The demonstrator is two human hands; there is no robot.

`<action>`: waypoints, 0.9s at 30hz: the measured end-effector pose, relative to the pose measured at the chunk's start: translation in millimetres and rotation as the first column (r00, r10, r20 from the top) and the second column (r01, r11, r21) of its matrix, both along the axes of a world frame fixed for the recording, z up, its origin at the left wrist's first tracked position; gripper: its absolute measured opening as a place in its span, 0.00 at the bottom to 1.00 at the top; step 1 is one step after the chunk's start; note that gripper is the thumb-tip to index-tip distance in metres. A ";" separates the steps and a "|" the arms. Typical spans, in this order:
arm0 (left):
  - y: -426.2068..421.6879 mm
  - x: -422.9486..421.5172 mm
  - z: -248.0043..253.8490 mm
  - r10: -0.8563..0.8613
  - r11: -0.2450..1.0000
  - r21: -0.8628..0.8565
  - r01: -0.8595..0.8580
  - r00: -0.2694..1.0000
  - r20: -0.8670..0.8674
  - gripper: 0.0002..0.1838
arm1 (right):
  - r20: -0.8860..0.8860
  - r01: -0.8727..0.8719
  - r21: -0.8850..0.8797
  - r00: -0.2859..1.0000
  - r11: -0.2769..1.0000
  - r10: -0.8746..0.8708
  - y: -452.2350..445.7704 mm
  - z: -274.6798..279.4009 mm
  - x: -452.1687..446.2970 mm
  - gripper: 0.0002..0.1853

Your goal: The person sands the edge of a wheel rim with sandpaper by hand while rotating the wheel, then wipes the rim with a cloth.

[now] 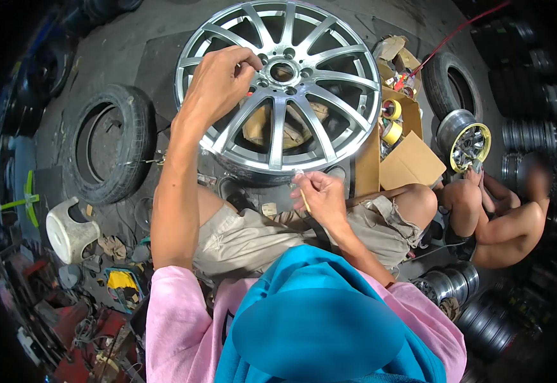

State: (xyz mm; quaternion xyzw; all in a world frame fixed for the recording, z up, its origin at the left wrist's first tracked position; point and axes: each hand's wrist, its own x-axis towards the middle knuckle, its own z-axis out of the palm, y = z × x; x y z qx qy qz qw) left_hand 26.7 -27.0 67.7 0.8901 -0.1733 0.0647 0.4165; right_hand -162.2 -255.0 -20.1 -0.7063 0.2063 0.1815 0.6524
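Note:
A silver multi-spoke alloy wheel lies face up in front of me, raised above the floor. My left hand is over its spokes beside the centre hub, fingers curled; whatever they may hold is hidden. At the wheel's near rim, my right hand pinches a thin pale-yellow stick, with a whitish bit near the fingertips by the rim. Through the gaps between spokes, brown material shows underneath.
Cardboard boxes with tape rolls stand right of the wheel. Tyres lie left and right. A person squats at right by a yellow-rimmed wheel. A white stool and red clutter are at left.

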 end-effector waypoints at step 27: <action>1.1 -1.6 1.2 -0.020 1.000 0.009 0.020 1.000 -0.019 0.10 | 0.036 -0.027 0.102 0.999 0.994 0.023 31.8 3.7 -2.7 0.14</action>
